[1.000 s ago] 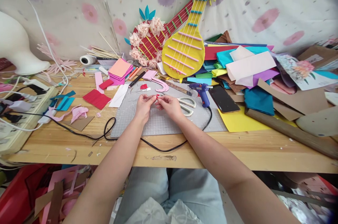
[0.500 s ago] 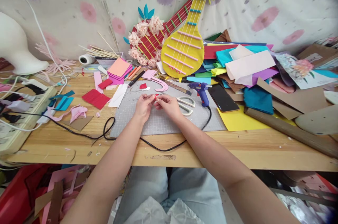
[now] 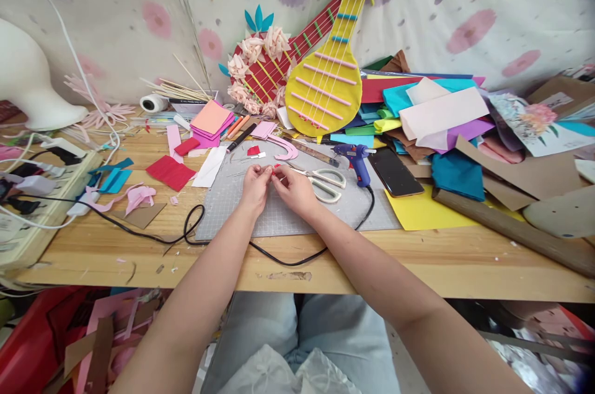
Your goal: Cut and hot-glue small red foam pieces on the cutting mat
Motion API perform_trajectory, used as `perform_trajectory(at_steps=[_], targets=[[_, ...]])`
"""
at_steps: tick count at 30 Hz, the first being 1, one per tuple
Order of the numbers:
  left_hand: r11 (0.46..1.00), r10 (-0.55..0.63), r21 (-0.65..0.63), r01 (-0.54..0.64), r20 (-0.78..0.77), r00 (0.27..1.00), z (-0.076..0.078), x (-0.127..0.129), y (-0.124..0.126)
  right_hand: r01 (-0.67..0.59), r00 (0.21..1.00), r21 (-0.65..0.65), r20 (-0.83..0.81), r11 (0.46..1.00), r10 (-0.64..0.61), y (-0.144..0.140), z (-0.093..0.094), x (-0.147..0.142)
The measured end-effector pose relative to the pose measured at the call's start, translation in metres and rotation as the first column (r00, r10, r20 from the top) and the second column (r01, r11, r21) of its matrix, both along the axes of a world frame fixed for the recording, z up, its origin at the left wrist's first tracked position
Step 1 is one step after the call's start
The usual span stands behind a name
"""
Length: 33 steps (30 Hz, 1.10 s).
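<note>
Head view showed a small red scrap (image 3: 277, 166) held just above the grey cutting mat (image 3: 279, 215) on the worktop (image 3: 418, 258). It appeared light, thin and easily creased, so best taken by its edges. Left hand (image 3: 255, 186) and right hand (image 3: 294, 188) met over it, fingers narrowed to a pinch. Scissors (image 3: 325, 183) lay just beside.

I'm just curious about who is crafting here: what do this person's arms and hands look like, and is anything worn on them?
Both arms are bare from above the elbow down: no sleeves show anywhere in the picture. The left hand and right hand wear no gloves, and no watch, bracelet or ring can be made out. Nails are too small to judge. Below the table edge, light blue jeans cover the lap.
</note>
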<state>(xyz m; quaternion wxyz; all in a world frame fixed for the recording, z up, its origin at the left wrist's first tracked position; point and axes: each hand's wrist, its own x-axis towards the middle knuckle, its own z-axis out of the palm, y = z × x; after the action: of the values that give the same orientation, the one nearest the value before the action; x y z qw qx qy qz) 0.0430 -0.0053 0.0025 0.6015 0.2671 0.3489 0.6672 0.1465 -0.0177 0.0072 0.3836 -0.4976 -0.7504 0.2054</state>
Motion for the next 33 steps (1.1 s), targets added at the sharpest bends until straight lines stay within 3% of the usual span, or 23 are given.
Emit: perform_trajectory(at_steps=[5,9,14,19,24,29,33], targets=[[1.0,-0.006,0.007,0.007,-0.015,1.0,-0.001,-0.001,0.002,0.033,0.997,0.024,0.07,0.999,-0.035,-0.001,0.001,0.0],[0.998,0.057,-0.023,-0.059,-0.063,0.996,0.0,0.0,0.0,0.026,1.0,0.006,0.014,1.0,-0.026,0.002,-0.001,0.001],[0.981,0.175,-0.046,-0.187,-0.196,0.965,0.0,0.002,-0.001,-0.031,0.967,-0.198,-0.253,0.98,-0.02,0.009,-0.011,0.004],[0.943,0.301,-0.047,-0.328,-0.292,0.908,-0.002,-0.002,0.002,-0.229,0.808,-0.451,-0.582,0.863,-0.089,0.014,-0.012,0.004],[0.973,0.223,0.029,-0.228,-0.354,0.908,-0.001,-0.005,0.0,-0.386,0.707,-0.498,-0.7,0.777,-0.098,0.012,-0.005,0.006],[0.978,0.202,0.023,-0.205,-0.315,0.927,0.0,-0.002,-0.002,-0.395,0.718,-0.499,-0.691,0.771,-0.079,0.011,-0.005,0.005],[0.971,0.239,0.096,-0.219,-0.323,0.916,-0.002,0.0,-0.001,-0.371,0.752,-0.515,-0.655,0.773,-0.075,0.012,-0.006,0.002]])
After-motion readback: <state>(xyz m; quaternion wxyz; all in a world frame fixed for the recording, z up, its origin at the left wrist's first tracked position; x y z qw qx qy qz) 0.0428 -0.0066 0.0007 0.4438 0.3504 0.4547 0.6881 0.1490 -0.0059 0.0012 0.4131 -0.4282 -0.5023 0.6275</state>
